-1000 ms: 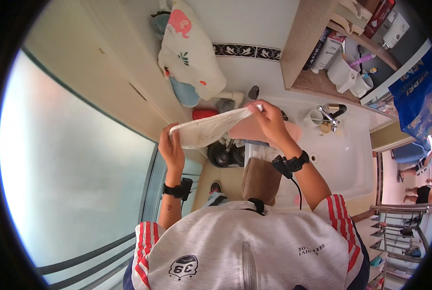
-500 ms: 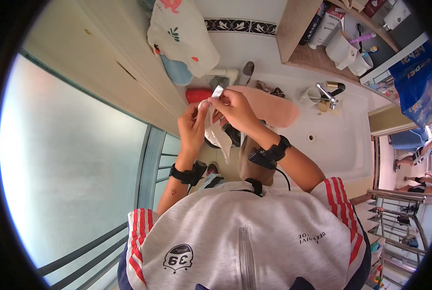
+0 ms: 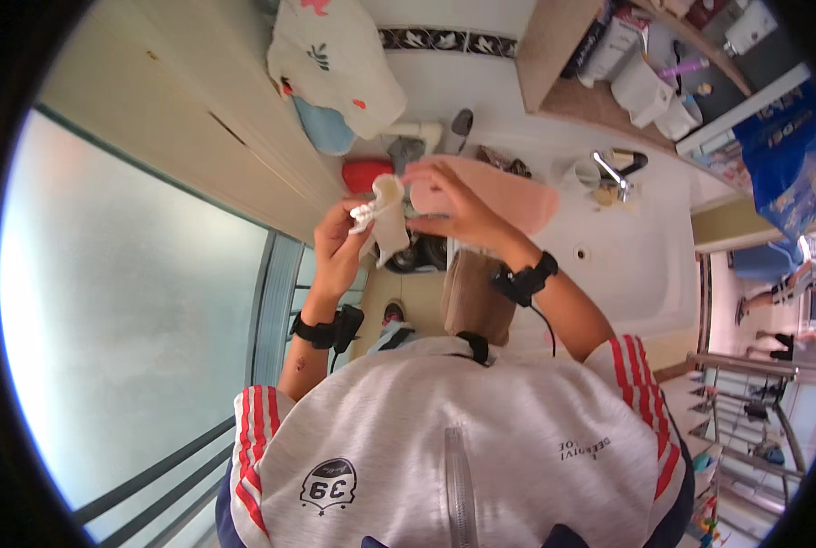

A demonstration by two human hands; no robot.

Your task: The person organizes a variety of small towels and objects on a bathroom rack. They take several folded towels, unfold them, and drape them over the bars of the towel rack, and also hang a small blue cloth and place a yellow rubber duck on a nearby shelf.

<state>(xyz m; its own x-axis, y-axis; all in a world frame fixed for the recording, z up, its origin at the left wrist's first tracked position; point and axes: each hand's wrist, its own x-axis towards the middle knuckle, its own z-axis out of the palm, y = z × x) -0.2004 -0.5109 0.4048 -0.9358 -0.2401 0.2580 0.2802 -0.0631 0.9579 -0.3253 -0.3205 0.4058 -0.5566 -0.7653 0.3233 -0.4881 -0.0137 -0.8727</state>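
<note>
In my left hand is a thin white sheet, soft and tissue-like; whether it is paper or cloth I cannot tell. One part is bunched up at the fingertips, and the rest hangs loosely beside them. My right hand is just to the right of the sheet, its fingers spread and nothing in its grasp. Beyond that hand lies a long pink rounded mat or board on the white basin's left side. A red object sits behind the left hand.
The white basin with a chrome faucet spreads to the right. Above it, a wooden shelf holds cups and tubes. A patterned towel hangs at upper left. Brown cloth hangs by the basin's near edge. Frosted glass stands left.
My right hand has let go of the white sheet and spread its fingers. The sheet, stretched between both hands before, is now bunched in my left hand, which has moved slightly left and nearer.
</note>
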